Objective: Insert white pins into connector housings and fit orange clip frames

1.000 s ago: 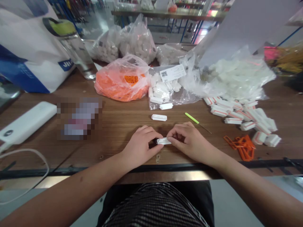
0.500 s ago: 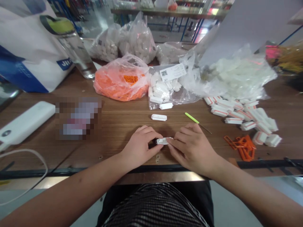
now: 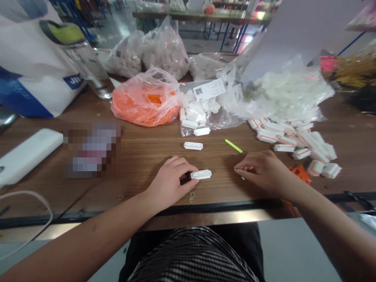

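My left hand (image 3: 170,184) rests on the wooden table (image 3: 141,156) near its front edge and pinches the left end of a small white plastic connector (image 3: 200,174). My right hand (image 3: 264,172) lies palm down to the right of the connector, a short gap away, with its fingers loosely stretched and nothing visible in them. A green-handled pick (image 3: 233,146) lies just beyond that hand, its metal tip hidden under the fingers. Another white connector (image 3: 193,145) lies alone farther back.
Orange clips (image 3: 299,171) peek out behind my right wrist. A heap of white connectors with orange strips (image 3: 293,139) is at the right. At the back are a bag of orange parts (image 3: 143,103), bags of white parts (image 3: 199,111) and a bottle (image 3: 85,58). A white power bank (image 3: 26,154) lies left.
My right hand has let go of the connector and slid to the right across the table. My left hand stays on the connector in the same place.
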The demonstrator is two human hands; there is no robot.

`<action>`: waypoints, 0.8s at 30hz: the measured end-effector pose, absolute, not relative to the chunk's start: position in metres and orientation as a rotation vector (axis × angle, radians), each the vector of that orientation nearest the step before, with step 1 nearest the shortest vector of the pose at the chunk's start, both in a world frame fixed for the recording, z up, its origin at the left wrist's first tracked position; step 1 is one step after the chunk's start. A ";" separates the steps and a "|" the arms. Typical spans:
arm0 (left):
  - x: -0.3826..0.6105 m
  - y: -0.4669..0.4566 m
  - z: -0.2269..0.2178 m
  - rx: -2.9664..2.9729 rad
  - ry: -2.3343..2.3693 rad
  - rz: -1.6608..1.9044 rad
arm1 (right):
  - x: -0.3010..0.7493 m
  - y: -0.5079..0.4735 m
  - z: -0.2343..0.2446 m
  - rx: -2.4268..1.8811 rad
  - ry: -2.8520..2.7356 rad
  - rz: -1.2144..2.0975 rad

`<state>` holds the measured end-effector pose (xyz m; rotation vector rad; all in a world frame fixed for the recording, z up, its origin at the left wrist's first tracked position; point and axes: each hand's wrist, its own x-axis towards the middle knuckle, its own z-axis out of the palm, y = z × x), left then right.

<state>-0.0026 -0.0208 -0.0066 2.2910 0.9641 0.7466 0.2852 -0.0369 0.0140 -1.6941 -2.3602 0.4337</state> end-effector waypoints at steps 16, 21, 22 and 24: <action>-0.003 -0.020 -0.006 2.290 0.963 0.742 | 0.297 -0.038 0.007 -1.689 -2.093 0.705; -0.003 -0.021 -0.006 2.297 0.963 0.735 | 0.290 -0.035 0.010 -1.677 -2.205 0.596; -0.003 -0.021 -0.006 2.296 0.961 0.737 | 0.289 -0.035 0.011 -1.704 -2.197 0.605; -0.003 -0.021 -0.006 2.295 0.956 0.738 | 0.285 -0.035 0.013 -1.728 -2.145 0.664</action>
